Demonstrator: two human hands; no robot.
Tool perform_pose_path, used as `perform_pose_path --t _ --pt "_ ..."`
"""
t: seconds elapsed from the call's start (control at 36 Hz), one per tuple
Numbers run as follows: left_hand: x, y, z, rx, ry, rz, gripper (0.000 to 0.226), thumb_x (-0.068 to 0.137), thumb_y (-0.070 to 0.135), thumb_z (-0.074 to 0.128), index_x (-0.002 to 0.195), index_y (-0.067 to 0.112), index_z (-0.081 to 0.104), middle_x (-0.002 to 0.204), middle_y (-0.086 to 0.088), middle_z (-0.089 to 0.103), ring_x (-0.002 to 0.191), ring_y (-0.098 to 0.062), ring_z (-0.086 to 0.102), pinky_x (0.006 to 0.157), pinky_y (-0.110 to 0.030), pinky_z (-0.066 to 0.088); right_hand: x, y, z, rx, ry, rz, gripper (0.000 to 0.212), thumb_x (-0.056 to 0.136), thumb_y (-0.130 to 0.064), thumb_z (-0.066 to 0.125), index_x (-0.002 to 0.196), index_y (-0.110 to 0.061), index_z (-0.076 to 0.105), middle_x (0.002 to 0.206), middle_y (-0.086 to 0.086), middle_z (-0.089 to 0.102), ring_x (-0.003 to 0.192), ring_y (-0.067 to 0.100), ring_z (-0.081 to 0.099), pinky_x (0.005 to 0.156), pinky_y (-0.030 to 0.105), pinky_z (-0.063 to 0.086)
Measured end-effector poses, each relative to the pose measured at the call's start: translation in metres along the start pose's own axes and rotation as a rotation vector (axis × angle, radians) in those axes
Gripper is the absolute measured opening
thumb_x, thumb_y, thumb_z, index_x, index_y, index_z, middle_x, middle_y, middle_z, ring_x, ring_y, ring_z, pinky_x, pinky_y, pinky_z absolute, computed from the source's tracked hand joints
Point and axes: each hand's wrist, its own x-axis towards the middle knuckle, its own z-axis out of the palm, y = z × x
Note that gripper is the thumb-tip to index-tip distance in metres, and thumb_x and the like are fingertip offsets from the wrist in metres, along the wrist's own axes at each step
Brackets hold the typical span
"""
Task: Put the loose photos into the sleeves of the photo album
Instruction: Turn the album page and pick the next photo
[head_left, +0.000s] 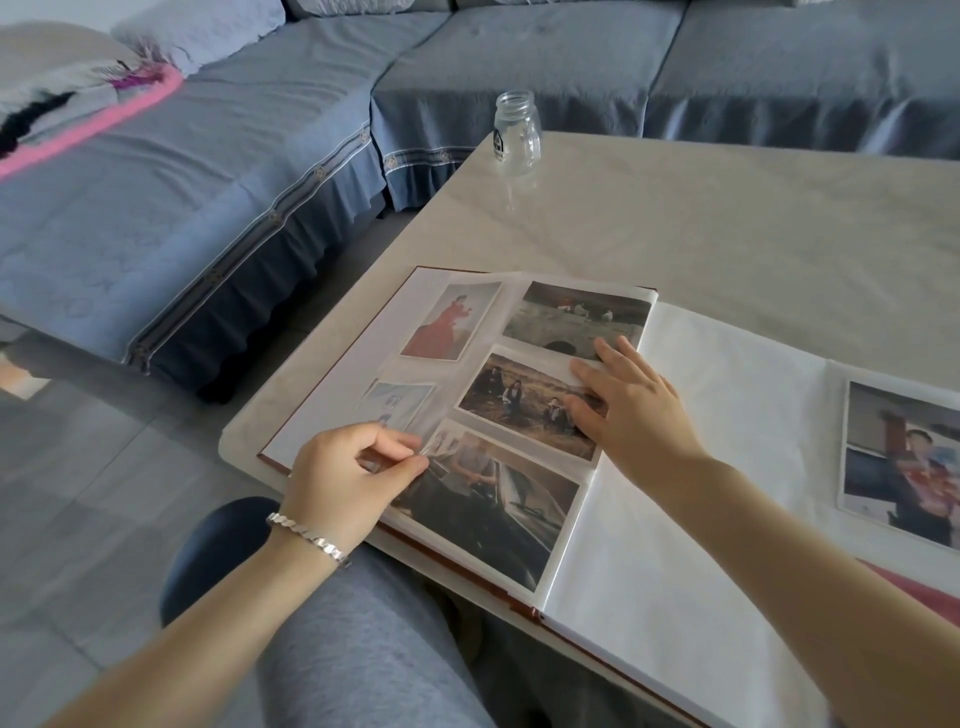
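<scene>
Pinching the edge of a clear film sheet (415, 415) between thumb and fingers, the left hand (345, 478) lifts it partly off the album's (675, 519) left page. The right hand (631, 410) lies flat and loose, gripping nothing, fingers spread on a photo of seated people (519, 400). Four more photos sit on that page. One loose photo (904, 462) rests on the blank right page, well apart. A glass jar (516, 132) stands on the table (727, 218), with a sofa (260, 156) behind.
</scene>
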Motion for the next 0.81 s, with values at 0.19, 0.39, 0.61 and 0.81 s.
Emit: perform_pose_path --t 0.19,0.39,0.61,0.81 --pt "-0.003 -0.002 0.003 -0.103 0.055 0.013 0.028 0.069 0.007 0.079 0.064 0.029 0.062 0.074 0.021 0.066 0.079 0.007 0.063 0.059 -0.006 0.048 -0.001 0.000 0.000 0.002 -0.007 -0.001 0.049 0.097 -0.042 0.037 0.143 -0.026 0.034 0.156 -0.002 0.016 0.144 0.012 0.000 0.114 0.029 0.007" --pt "-0.003 -0.007 0.003 -0.057 0.118 0.175 0.011 0.070 0.015 0.079 0.069 0.017 0.068 0.067 0.013 0.066 0.079 -0.004 0.064 0.058 -0.010 0.051 -0.001 0.001 0.000 0.006 -0.010 -0.003 0.049 0.097 -0.042 0.037 0.144 -0.027 0.033 0.156 -0.002 0.016 0.145 0.012 0.000 0.114 0.029 0.007" --pt "-0.003 -0.002 0.002 -0.100 0.141 0.128 0.017 0.072 0.013 0.078 0.065 0.016 0.063 0.055 0.015 0.063 0.069 -0.001 0.064 0.053 -0.008 0.048 -0.001 0.001 0.000 0.014 -0.007 -0.003 0.049 0.097 -0.041 0.038 0.143 -0.027 0.034 0.156 -0.003 0.016 0.144 0.012 0.001 0.114 0.028 0.006" --pt "0.006 -0.005 0.005 -0.279 -0.060 -0.369 0.015 0.074 0.017 0.076 0.083 0.016 0.064 0.073 0.007 0.067 0.066 -0.010 0.062 0.057 -0.020 0.045 0.000 0.001 0.001 0.020 -0.007 -0.002 0.050 0.097 -0.042 0.038 0.143 -0.024 0.035 0.156 -0.002 0.015 0.144 0.011 -0.001 0.114 0.028 0.005"
